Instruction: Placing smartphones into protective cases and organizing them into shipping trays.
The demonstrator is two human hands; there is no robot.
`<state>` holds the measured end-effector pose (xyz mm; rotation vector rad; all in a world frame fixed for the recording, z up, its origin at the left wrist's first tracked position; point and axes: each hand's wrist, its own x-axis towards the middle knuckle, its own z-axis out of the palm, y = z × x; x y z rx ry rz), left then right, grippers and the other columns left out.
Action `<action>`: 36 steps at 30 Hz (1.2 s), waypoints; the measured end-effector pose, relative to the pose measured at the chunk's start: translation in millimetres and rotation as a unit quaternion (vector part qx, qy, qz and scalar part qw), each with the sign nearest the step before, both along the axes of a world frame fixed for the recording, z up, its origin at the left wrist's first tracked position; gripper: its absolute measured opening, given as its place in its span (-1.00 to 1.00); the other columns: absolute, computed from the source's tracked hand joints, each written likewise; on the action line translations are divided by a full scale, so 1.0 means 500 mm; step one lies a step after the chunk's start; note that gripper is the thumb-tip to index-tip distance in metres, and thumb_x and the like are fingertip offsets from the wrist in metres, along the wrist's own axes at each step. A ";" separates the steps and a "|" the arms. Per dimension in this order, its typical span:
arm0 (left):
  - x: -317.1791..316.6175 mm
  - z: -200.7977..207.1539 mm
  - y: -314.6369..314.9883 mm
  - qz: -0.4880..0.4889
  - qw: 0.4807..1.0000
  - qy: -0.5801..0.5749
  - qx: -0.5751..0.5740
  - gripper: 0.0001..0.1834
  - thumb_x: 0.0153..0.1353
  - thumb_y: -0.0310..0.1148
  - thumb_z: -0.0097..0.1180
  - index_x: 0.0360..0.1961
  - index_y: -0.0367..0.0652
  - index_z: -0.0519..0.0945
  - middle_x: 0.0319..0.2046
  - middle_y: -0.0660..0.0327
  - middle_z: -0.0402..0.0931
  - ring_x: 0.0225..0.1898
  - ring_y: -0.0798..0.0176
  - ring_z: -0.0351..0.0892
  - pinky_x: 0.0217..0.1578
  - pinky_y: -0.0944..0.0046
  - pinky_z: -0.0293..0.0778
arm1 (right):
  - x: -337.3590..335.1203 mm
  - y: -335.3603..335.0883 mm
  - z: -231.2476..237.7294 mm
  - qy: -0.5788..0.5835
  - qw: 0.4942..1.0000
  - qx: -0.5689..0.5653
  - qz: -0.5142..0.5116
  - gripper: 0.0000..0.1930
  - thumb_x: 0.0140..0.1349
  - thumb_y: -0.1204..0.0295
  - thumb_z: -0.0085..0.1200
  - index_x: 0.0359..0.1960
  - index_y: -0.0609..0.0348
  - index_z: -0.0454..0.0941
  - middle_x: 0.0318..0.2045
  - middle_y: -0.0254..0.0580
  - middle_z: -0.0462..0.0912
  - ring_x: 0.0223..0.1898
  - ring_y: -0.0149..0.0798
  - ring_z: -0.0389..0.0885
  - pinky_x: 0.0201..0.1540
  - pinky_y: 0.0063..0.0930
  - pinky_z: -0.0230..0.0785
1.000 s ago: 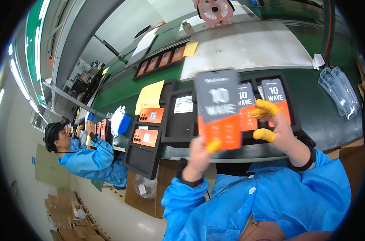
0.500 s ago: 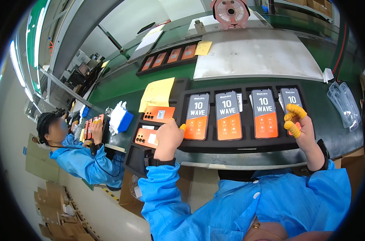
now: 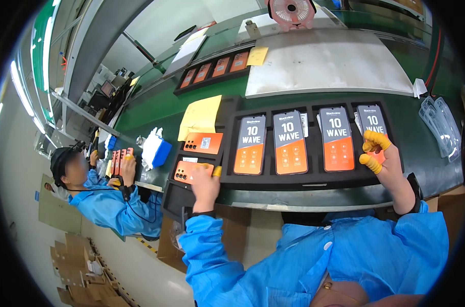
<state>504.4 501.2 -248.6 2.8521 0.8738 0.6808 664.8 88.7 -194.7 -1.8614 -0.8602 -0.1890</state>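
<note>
My left hand (image 3: 206, 187) lies over the right end of an orange phone (image 3: 184, 172), which rests back up in the black foam tray (image 3: 177, 197). Its fingers, with yellow finger cots, are stretched out and the thumb stands apart. Just above is another orange phone (image 3: 204, 143) with a white code label. My right hand (image 3: 391, 169), also in yellow cots, is curved over the lower part of a phone in grey and orange film (image 3: 370, 117). A gap shows between its thumb and fingers. Similar phones (image 3: 290, 141) sit screen up in a wider black tray (image 3: 314, 182).
A yellow paper (image 3: 201, 117) lies across the left tray. Behind are a tray of orange phones (image 3: 221, 69), a white board (image 3: 329, 61) and a pink fan (image 3: 292, 13). Clear plastic pieces (image 3: 440, 128) lie at right. A co-worker (image 3: 104, 204) sits left near a blue box (image 3: 162, 153).
My left hand has moved left and down from beside the trays onto the lower orange phone. My right hand stays over the rightmost phone. The view has shifted slightly.
</note>
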 end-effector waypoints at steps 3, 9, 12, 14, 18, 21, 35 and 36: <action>-0.071 0.070 0.000 0.187 0.974 -0.114 -0.059 -0.67 -0.07 -0.33 0.13 -0.36 -0.44 0.50 -0.43 -0.19 0.46 -0.35 -0.14 0.45 -0.32 0.08 0.35 | 0.013 -0.015 -0.005 0.018 0.999 0.022 -0.022 -0.56 -0.03 0.32 0.17 -0.12 0.28 0.38 -0.46 -0.23 0.47 -0.41 -0.39 0.40 -0.33 -0.54 0.26; -0.296 -0.081 0.014 0.331 0.666 -0.436 -0.507 -0.50 0.03 -0.12 0.10 -0.19 -0.38 0.41 -0.24 0.01 0.45 -0.19 0.10 0.43 -0.17 0.09 0.35 | 0.021 -0.025 -0.002 0.099 0.992 0.069 -0.025 -0.60 0.00 0.40 0.14 -0.12 0.30 0.37 -0.49 -0.31 0.45 -0.43 -0.46 0.39 -0.33 -0.61 0.25; -0.264 -0.066 -0.041 0.160 0.455 -0.563 -0.672 -0.70 0.02 -0.28 0.13 -0.28 -0.24 0.44 -0.31 0.17 0.49 -0.30 0.21 0.47 -0.27 0.25 0.42 | 0.009 0.022 -0.004 0.082 0.991 0.080 0.068 -0.64 0.02 0.47 0.12 -0.12 0.26 0.38 -0.46 -0.29 0.47 -0.41 -0.47 0.42 -0.31 -0.63 0.26; -0.257 -0.043 -0.046 0.170 0.483 -0.561 -0.651 -0.76 0.00 -0.36 0.13 -0.32 -0.24 0.45 -0.37 0.19 0.50 -0.34 0.23 0.49 -0.31 0.31 0.44 | -0.011 0.056 0.004 0.137 0.982 0.082 0.105 -0.63 0.00 0.45 0.14 -0.12 0.25 0.39 -0.44 -0.30 0.47 -0.40 -0.45 0.42 -0.30 -0.61 0.26; -0.289 -0.010 -0.041 0.144 0.465 -0.581 -0.652 -0.93 -0.04 -0.50 0.02 -0.47 -0.24 0.46 -0.50 0.20 0.49 -0.44 0.28 0.51 -0.42 0.39 0.47 | -0.028 0.086 -0.013 0.139 0.983 0.009 0.121 -0.59 -0.03 0.37 0.17 -0.13 0.24 0.39 -0.48 -0.29 0.48 -0.41 -0.41 0.42 -0.31 -0.57 0.23; -0.305 0.030 -0.079 0.081 0.429 -0.630 -0.642 -0.93 -0.04 -0.49 0.00 -0.51 -0.26 0.45 -0.54 0.20 0.48 -0.49 0.28 0.51 -0.42 0.35 0.49 | -0.040 0.090 -0.009 0.146 0.982 -0.010 0.117 -0.58 -0.03 0.35 0.17 -0.13 0.26 0.40 -0.51 -0.29 0.49 -0.44 -0.41 0.42 -0.34 -0.58 0.23; -0.148 0.100 -0.104 -0.125 0.459 -0.529 -0.703 -0.78 -0.11 -0.35 -0.03 -0.45 -0.27 0.52 -0.47 0.10 0.54 -0.41 0.16 0.55 -0.36 0.23 0.50 | 0.035 -0.059 0.019 -0.031 0.938 0.340 -0.058 -0.67 0.16 0.49 -0.05 -0.03 0.27 0.31 -0.17 -0.29 0.44 -0.17 -0.47 0.41 -0.05 -0.61 0.22; -0.128 0.091 -0.088 -0.093 0.474 -0.512 -0.710 -0.79 -0.12 -0.35 -0.02 -0.47 -0.25 0.52 -0.49 0.11 0.54 -0.41 0.15 0.55 -0.37 0.23 0.49 | 0.040 -0.098 0.025 -0.050 0.932 0.353 -0.068 -0.67 0.16 0.48 -0.06 -0.02 0.27 0.30 -0.14 -0.28 0.44 -0.14 -0.47 0.41 -0.04 -0.60 0.22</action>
